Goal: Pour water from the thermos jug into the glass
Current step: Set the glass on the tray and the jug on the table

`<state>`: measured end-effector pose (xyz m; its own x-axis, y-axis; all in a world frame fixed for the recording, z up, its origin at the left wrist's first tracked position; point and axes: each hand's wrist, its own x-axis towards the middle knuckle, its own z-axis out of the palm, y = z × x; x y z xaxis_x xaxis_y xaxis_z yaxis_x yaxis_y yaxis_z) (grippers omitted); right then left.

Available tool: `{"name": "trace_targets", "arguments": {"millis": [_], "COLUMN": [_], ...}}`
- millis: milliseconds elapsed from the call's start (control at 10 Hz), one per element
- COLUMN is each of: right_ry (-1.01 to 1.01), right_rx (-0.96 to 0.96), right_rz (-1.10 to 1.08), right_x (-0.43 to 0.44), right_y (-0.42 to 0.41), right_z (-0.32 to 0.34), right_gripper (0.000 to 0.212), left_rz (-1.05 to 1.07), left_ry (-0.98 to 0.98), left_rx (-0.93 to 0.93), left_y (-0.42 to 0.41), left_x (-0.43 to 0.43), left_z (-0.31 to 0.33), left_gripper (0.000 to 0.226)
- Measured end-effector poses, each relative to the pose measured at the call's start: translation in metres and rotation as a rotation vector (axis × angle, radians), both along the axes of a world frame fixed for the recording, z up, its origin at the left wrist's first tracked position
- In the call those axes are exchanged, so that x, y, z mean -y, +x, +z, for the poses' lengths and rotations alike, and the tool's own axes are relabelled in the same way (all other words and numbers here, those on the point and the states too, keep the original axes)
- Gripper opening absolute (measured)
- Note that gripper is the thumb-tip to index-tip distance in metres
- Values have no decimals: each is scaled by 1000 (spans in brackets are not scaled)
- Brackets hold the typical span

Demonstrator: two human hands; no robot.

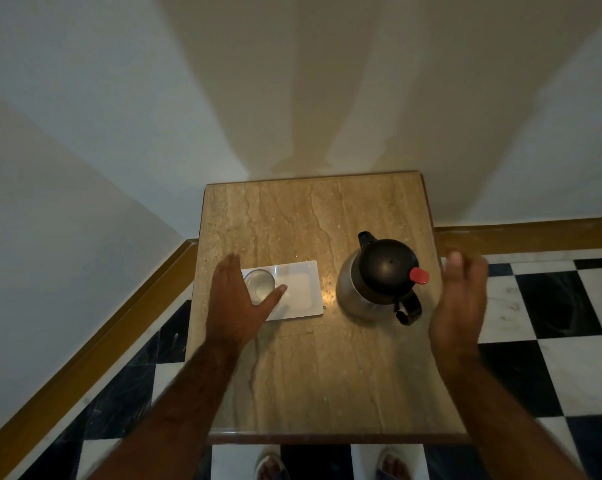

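A steel thermos jug [382, 277] with a black lid, red lever and black handle stands upright on the right half of a small stone-topped table [313, 368]. A clear glass [259, 284] stands at the left end of a white rectangular tray [299, 289]. My left hand [239, 299] hovers open beside the glass, fingers at its left and thumb stretched along its near side; whether it touches the glass I cannot tell. My right hand [460, 303] is open and blurred, held edge-on just right of the jug's handle, apart from it.
The table stands in a corner against white walls with a wooden skirting [85, 344]. Black and white chequered floor tiles [549, 327] lie on both sides. My sandalled feet [330, 464] show at the table's front edge.
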<state>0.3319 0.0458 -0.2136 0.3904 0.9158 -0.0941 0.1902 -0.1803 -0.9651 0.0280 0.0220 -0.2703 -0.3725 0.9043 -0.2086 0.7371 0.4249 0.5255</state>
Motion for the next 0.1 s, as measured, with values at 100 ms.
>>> {"name": "trace_targets", "arguments": {"millis": [100], "right_ry": [102], "right_rx": [405], "right_rz": [347], "right_x": [-20], "right_y": [0], "right_z": [27], "right_gripper": [63], "left_rz": [-87], "left_ry": [111], "left_rx": [-130], "left_y": [2], "left_x": [-1], "left_z": [30], "left_gripper": [110]}}
